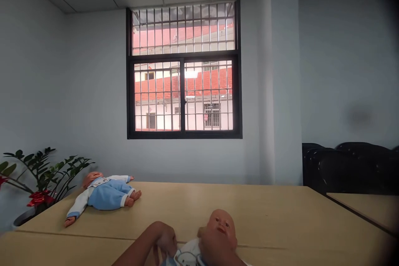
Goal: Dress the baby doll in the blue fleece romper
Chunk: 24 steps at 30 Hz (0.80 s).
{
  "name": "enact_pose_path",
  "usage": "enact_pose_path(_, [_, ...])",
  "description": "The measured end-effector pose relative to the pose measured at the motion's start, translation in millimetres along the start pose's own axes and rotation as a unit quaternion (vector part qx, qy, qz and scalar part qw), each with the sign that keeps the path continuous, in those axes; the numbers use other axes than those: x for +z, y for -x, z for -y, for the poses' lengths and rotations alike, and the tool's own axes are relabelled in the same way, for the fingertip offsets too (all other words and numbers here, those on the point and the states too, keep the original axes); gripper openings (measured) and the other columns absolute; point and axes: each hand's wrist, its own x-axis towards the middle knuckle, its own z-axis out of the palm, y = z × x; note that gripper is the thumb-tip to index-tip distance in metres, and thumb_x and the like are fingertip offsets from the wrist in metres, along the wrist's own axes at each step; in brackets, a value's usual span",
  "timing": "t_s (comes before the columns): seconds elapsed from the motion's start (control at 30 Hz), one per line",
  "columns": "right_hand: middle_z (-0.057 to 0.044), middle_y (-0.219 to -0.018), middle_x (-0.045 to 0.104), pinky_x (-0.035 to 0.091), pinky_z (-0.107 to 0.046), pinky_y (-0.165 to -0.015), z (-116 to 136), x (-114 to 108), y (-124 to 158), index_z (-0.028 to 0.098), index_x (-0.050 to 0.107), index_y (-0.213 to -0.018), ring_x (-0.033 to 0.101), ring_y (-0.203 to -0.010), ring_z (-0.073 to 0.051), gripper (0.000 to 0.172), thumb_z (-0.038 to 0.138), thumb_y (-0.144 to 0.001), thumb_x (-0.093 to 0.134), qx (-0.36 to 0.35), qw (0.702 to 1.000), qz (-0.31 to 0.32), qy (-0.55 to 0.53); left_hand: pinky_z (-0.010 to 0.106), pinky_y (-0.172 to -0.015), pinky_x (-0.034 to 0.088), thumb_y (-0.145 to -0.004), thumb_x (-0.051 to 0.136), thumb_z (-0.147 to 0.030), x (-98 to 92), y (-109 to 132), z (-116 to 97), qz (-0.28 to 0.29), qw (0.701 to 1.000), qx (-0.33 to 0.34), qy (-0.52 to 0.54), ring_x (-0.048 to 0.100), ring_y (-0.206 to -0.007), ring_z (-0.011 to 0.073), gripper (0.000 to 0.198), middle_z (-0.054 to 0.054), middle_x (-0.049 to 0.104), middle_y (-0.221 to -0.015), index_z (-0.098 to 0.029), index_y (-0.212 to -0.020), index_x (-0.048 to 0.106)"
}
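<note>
A baby doll (230, 225) with a bald head lies face up at the near edge of the view. Its white and blue top (188, 256) shows between my hands, and its lower body is out of frame. My right hand (215, 246) is closed around the doll just below its face, covering the chin and neck. My left hand (166, 239) is bent at the wrist, its curled fingers down at the doll's clothing; the fingertips are partly hidden. Farther off to the left, a second baby doll (107, 195) in light blue and white clothes lies on its back, arms spread.
Both dolls are on a light wooden table (264, 208) with a seam across it. A potted plant (40, 178) with a red bow stands at the left. Black chairs (346, 166) and another table (364, 208) are at the right. A barred window (183, 91) is ahead.
</note>
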Motion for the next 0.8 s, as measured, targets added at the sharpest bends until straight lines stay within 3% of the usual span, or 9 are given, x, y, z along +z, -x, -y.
enact_pose_path(0.13, [-0.009, -0.117, 0.080, 0.055, -0.031, -0.089, 24, 3, -15, 0.028, 0.081, -0.116, 0.076, -0.109, -0.029, 0.045, 0.015, -0.075, 0.066, -0.122, 0.987, 0.091, 0.057, 0.034, -0.059, 0.060, -0.055, 0.075, -0.024, 13.4, -3, 0, -0.080, 0.997, 0.006, 0.017, 0.072, -0.070, 0.0240, 0.027, 0.002, 0.073, -0.078, -0.021, -0.082, 0.069])
enact_pose_path(0.23, [-0.007, -0.115, 0.081, 0.057, -0.032, -0.084, 30, 5, -25, 0.031, 0.080, -0.119, 0.077, -0.102, -0.029, 0.051, 0.018, -0.071, 0.071, -0.121, 0.978, 0.141, 0.098, 0.034, -0.060, 0.059, -0.056, 0.070, -0.022, 16.9, -3, 0, -0.113, 0.993, 0.009, 0.014, 0.072, -0.070, 0.0248, 0.030, 0.003, 0.073, -0.079, -0.020, -0.086, 0.069])
enact_pose_path(0.3, [-0.007, -0.115, 0.081, 0.057, -0.033, -0.084, 33, 8, -30, 0.030, 0.080, -0.121, 0.078, -0.101, -0.030, 0.053, 0.018, -0.070, 0.073, -0.121, 0.973, 0.151, 0.125, 0.034, -0.059, 0.059, -0.056, 0.070, -0.021, 15.8, -2, -2, -0.100, 0.995, 0.004, 0.009, 0.071, -0.067, 0.0247, 0.029, 0.004, 0.073, -0.075, -0.020, -0.084, 0.068])
enact_pose_path(0.43, [-0.011, -0.107, 0.082, 0.058, -0.037, -0.080, 41, 15, -36, 0.023, 0.082, -0.113, 0.079, -0.095, -0.034, 0.044, 0.025, -0.069, 0.078, -0.138, 0.959, 0.173, 0.177, 0.038, -0.054, 0.058, -0.055, 0.074, -0.023, 11.2, -6, -10, -0.020, 1.000, -0.015, -0.015, 0.068, -0.061, 0.0273, 0.015, 0.005, 0.068, -0.061, -0.020, -0.066, 0.065])
enact_pose_path(0.6, [-0.014, -0.103, 0.080, 0.056, -0.036, -0.078, 44, 12, -33, 0.018, 0.081, -0.104, 0.077, -0.093, -0.034, 0.038, 0.025, -0.066, 0.078, -0.148, 0.963, 0.112, 0.195, 0.042, -0.058, 0.057, -0.057, 0.072, -0.024, 10.1, -10, -15, 0.010, 0.999, -0.007, -0.032, 0.065, -0.056, 0.0269, 0.015, 0.007, 0.064, -0.055, -0.020, -0.052, 0.058])
enact_pose_path(0.8, [-0.015, -0.112, 0.075, 0.048, -0.034, -0.084, 4, -2, -18, 0.016, 0.074, -0.101, 0.070, -0.102, -0.030, 0.034, 0.013, -0.067, 0.066, -0.140, 0.979, 0.026, 0.142, 0.041, -0.056, 0.055, -0.062, 0.070, -0.042, 19.4, 3, 12, -0.007, 0.997, 0.071, 0.019, 0.060, -0.050, 0.0249, 0.027, 0.006, 0.061, -0.053, -0.022, -0.052, 0.056])
